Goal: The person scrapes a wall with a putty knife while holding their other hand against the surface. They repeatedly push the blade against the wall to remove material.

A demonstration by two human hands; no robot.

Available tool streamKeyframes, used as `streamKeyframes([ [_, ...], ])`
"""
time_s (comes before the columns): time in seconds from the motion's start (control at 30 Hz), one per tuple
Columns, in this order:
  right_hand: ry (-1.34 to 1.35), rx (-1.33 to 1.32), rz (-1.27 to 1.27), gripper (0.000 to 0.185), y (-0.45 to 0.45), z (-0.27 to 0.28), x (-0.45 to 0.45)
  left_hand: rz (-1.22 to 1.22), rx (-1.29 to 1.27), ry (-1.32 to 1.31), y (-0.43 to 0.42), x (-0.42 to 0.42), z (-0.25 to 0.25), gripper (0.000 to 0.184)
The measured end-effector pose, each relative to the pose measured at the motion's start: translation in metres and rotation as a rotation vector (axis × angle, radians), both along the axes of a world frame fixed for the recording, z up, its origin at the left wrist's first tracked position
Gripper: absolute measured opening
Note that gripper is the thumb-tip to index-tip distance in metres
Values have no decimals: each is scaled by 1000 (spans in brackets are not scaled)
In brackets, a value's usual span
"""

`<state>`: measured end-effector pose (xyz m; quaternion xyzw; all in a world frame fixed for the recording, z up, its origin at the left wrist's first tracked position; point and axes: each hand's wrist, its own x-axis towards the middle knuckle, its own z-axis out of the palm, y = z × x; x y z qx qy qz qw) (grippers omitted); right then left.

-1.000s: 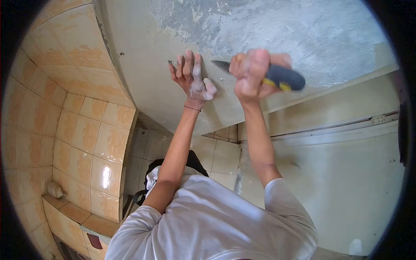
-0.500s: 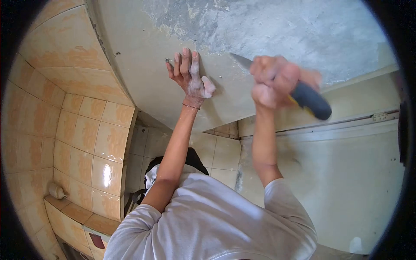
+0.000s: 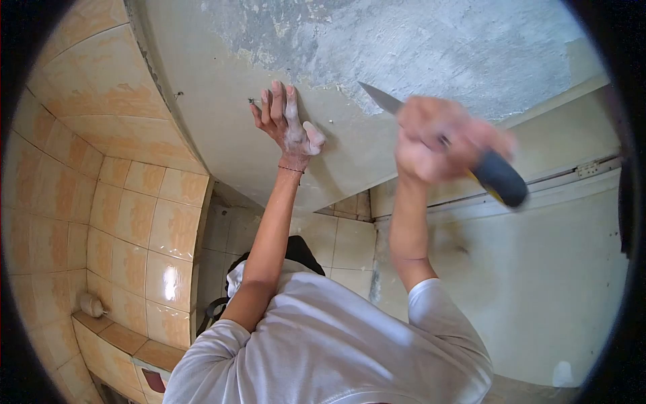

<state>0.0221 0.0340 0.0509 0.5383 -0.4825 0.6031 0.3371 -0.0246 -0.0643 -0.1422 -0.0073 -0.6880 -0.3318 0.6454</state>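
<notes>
My left hand (image 3: pixel 287 128) lies spread against the pale wall (image 3: pixel 222 141), its fingers dusted with white powder. My right hand (image 3: pixel 447 138), slightly blurred, is wrapped round the black and yellow handle of a scraper (image 3: pixel 501 178). The pointed metal blade extends up and left from my fist, its tip near the lower edge of a rough grey-white patch (image 3: pixel 431 54). Whether the tip touches the wall cannot be made out.
Orange-patterned tiles (image 3: pixel 128 215) cover the wall on the left, with a tiled ledge (image 3: pixel 114 333) and a small pale object (image 3: pixel 92 305) on it. A hinge (image 3: pixel 587 170) sits on the frame at right. Floor tiles (image 3: pixel 350 246) show below.
My right hand has moved right and slightly down with the scraper, and the blade now tilts more steeply. My left hand stays on the wall, shifted slightly left in view.
</notes>
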Motion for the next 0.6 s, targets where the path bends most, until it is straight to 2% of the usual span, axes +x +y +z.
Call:
streamKeyframes([
  [0.07,-96,-48,-284,27,-5,-9,-8,-10,11,-16,1,3,0,69],
  [0.1,-94,-51,-290,27,0,-8,0,-14,21,-23,1,3,2,68],
  [0.17,-180,-100,109,20,9,-1,12,-8,10,-10,0,1,3,68],
  [0.2,5,-72,315,22,9,6,13,-5,5,-16,1,3,2,68],
  [0.23,6,-66,323,22,3,5,9,3,10,-14,0,1,2,68],
  [0.3,-104,-83,-78,22,-16,-3,-1,13,-21,-51,-1,3,-1,81],
  [0.33,-161,-97,-292,22,-18,-6,1,1,-26,-58,0,6,-3,81],
  [0.43,-156,-79,-265,23,-10,-2,10,8,-13,-47,-1,0,0,76],
  [0.47,-143,-111,-147,24,-6,2,17,20,-21,-58,-1,2,-1,74],
  [0.5,-143,-106,-142,24,-3,7,19,33,-28,-65,-1,2,-1,72],
  [0.57,-77,-166,120,23,0,11,19,33,-23,-69,-2,2,-1,71],
  [0.6,-72,-154,-107,23,-9,4,5,19,-26,-74,-1,4,-2,71],
])
